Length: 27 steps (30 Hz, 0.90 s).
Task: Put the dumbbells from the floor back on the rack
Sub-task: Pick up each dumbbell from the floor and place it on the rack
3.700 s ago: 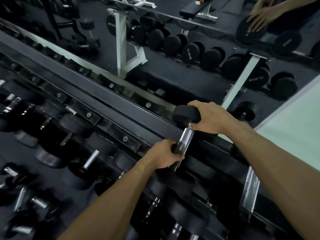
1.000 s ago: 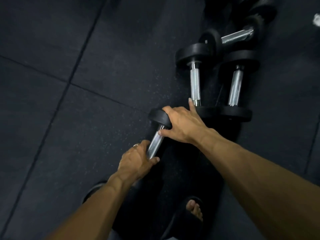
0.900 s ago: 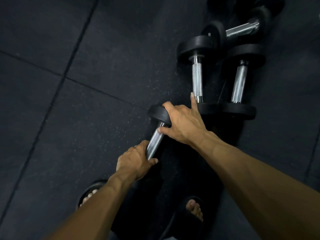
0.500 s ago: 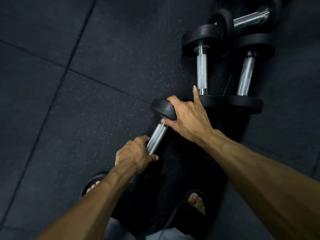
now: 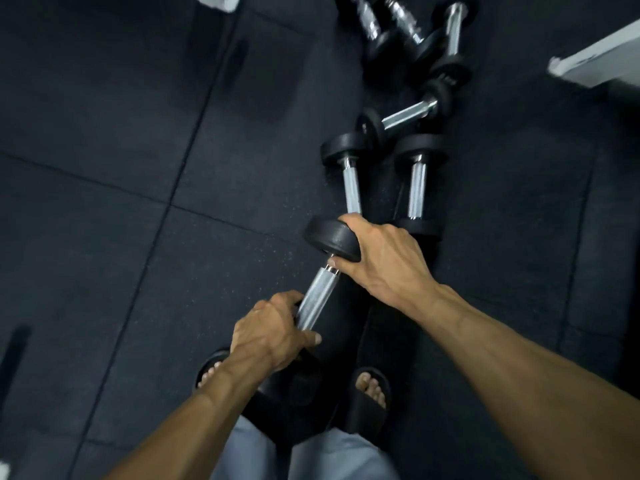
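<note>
Both hands are closed on one black-headed, chrome-handled dumbbell [image 5: 320,285]: its handle is gripped by the left hand [image 5: 273,332], its far head is clasped by the right hand [image 5: 384,261]. It is held tilted above the dark rubber floor [image 5: 138,168], near more dumbbells [image 5: 384,174] lying there.

no text, label or number can be read anywhere, not even on the dumbbells [image 5: 351,183].

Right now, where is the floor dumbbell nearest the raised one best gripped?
Grip the black-headed dumbbell's bare chrome handle mid-shaft, from above. It lies flat on the black rubber floor, handle exposed between its heads, with a neighbouring dumbbell close alongside.
</note>
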### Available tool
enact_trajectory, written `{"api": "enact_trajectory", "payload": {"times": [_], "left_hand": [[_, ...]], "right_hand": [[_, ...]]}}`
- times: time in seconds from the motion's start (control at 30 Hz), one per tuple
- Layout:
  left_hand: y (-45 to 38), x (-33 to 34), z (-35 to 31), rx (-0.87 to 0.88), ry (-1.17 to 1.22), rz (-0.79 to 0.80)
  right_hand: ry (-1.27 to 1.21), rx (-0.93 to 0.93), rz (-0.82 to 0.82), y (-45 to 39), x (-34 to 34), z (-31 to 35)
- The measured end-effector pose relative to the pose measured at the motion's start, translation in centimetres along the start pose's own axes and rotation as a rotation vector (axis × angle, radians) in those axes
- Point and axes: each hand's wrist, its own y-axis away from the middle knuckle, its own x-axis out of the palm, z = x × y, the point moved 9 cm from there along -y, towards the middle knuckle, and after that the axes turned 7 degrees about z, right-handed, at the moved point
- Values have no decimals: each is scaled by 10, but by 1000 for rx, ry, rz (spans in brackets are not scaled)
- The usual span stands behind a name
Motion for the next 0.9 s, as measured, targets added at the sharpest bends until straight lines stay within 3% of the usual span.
{"api": "enact_trajectory", "payload": {"times": [0.53, 0.9], "left_hand": [[248, -109, -234, 302, -276, -112], [389, -92, -368, 630, -434, -63]], "right_hand": [[22, 176, -306, 212, -314, 14], [90, 390, -489, 378, -431, 2]]}}
